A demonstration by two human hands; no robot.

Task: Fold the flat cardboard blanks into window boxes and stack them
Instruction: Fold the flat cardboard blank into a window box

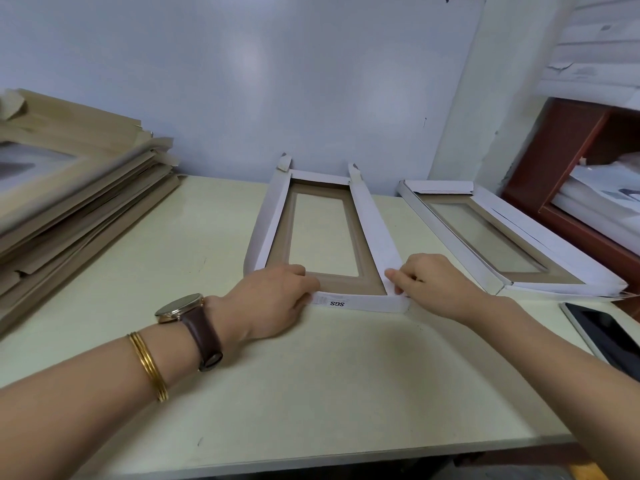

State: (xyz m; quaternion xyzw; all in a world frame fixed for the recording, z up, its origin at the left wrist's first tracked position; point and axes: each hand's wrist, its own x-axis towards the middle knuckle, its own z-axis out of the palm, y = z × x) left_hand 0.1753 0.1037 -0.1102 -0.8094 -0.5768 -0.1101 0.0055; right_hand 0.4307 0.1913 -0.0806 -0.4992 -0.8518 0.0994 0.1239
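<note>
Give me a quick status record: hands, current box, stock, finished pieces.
left hand: holds the current box at its near-left corner
right hand: pinches its near-right corner
current box: side walls up, far tabs sticking out
flat blanks: piled on left side of table
finished box: right of the current box
tablet: right edge of table

Half-folded box [320, 233] mid-table [311, 393], blank stack [76, 188] left, folded box [502, 237] right, tablet [602, 334] nearer

Box [367, 304]: cardbd, matt white outer, brown inner, clear film window [325, 233]. Table [311, 393]: smooth, semi-gloss.
</note>
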